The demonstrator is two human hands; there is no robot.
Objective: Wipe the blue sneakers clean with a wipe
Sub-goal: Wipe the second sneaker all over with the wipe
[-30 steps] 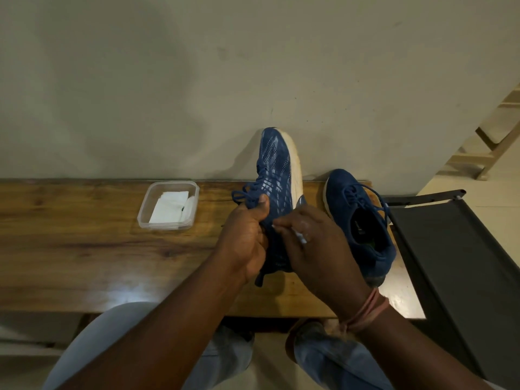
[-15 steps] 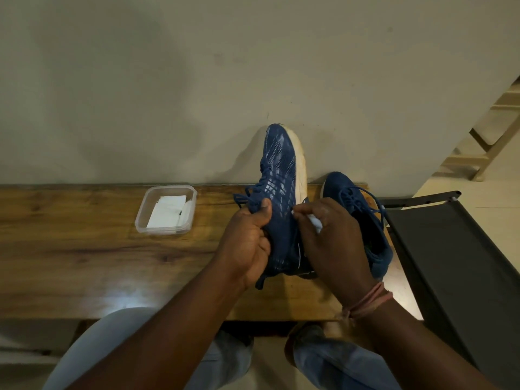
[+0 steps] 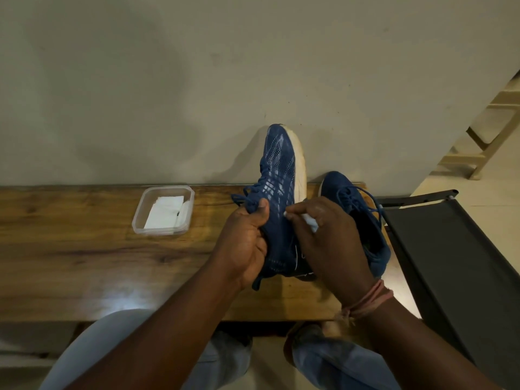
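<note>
Fingers of the left hand (image 3: 247, 243) curl tight round the laced side of a blue sneaker (image 3: 280, 198), thumb pressed against the knit upper, holding it toe-up above the wooden surface (image 3: 84, 257) so its white sole edge faces right. The right hand (image 3: 329, 237) has a narrow grip on a white wipe (image 3: 311, 220), pinched between thumb and fingers and laid against the shoe's side near the midfoot. A pinkish band circles the right wrist. Just beside that hand, a second blue sneaker (image 3: 363, 218) rests on the surface, toe towards the wall, its opening facing up. To the left, well apart from the shoes, a clear plastic container (image 3: 163, 211) sits on the surface with folded white wipes (image 3: 166, 213) inside. A dark chair (image 3: 455, 263) stands at the right end.
</note>
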